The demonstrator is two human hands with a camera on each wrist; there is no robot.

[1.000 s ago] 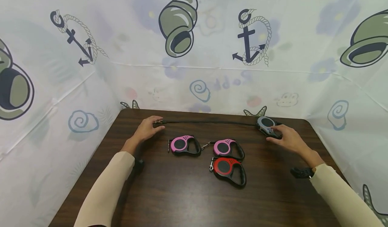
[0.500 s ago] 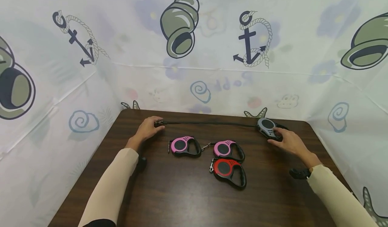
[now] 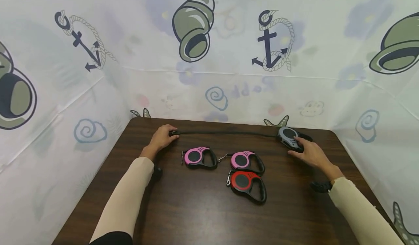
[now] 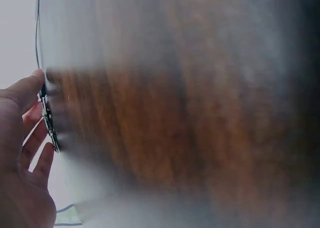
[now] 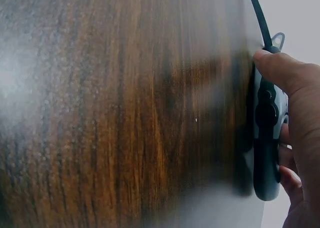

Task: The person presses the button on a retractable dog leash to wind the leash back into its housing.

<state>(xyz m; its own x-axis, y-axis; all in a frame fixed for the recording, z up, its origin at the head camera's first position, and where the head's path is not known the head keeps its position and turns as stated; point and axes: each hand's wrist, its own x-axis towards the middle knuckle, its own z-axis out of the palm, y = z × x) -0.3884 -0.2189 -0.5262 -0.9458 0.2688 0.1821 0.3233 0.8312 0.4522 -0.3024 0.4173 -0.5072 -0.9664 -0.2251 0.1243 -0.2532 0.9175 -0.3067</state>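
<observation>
A grey and black retractable dog leash (image 3: 288, 139) lies at the back right of the table, its black strap (image 3: 226, 132) drawn out leftward. My right hand (image 3: 309, 150) grips the leash's casing; in the right wrist view the thumb (image 5: 275, 66) lies on the near side, the other fingers behind it. At the strap's left end, my left hand (image 3: 161, 139) pinches the metal clip (image 4: 48, 119) between thumb and fingers. Closer to me lie two pink and black leashes, one on the left (image 3: 200, 157) and one on the right (image 3: 246, 160), and a red and black leash (image 3: 247, 185).
The dark wooden table (image 3: 196, 216) is enclosed by a white printed cloth (image 3: 229, 48) at the back and both sides. The red leash touches the right pink one, and a metal clip (image 3: 222, 157) lies between the two pink leashes.
My left hand has shifted slightly right along the clip and covers more of it. The right forearm has drifted a little left. The pink and red leashes stay put.
</observation>
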